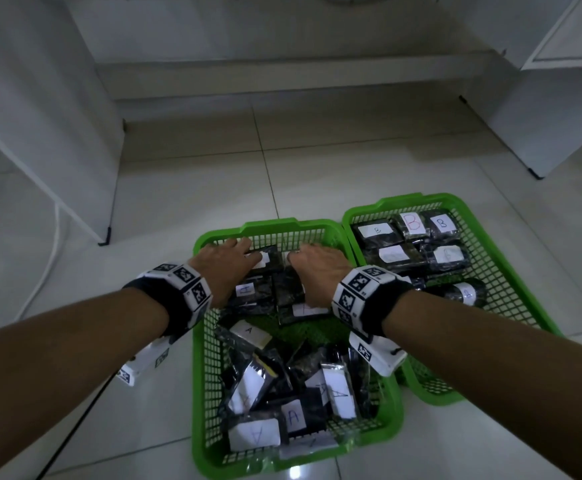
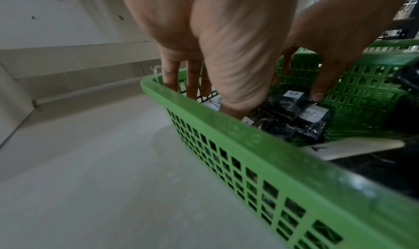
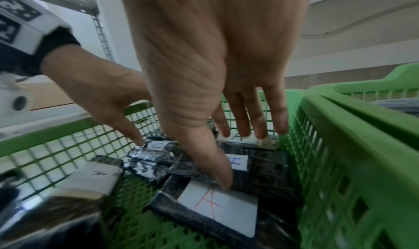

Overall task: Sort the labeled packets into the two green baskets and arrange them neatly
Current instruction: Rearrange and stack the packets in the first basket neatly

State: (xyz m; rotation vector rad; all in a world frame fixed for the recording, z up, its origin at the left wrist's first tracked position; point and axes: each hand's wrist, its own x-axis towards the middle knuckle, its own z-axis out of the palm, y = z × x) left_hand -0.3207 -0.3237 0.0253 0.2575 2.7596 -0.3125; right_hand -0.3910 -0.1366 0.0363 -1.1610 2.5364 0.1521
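Note:
Two green mesh baskets stand side by side on the floor. The left basket (image 1: 199, 375) holds black packets with white "A" labels: a tidy group at its far end and a loose pile (image 1: 289, 403) at the near end. The right basket (image 1: 511, 258) holds "B" packets (image 1: 414, 223) in rows. My left hand (image 1: 229, 261) and right hand (image 1: 317, 268) both reach into the far end of the left basket with straight fingers. The right fingers (image 3: 260, 125) press a far packet (image 3: 238, 139), and the thumb touches a red-"A" packet (image 3: 217, 210). The left hand (image 2: 215, 56) touches the packets by the far wall.
White shelf units stand to the left (image 1: 40, 133) and right (image 1: 542, 116) on a pale tiled floor. A black cable (image 1: 75, 427) and a white cable (image 1: 45, 271) run along the floor left of the baskets. The two basket rims touch.

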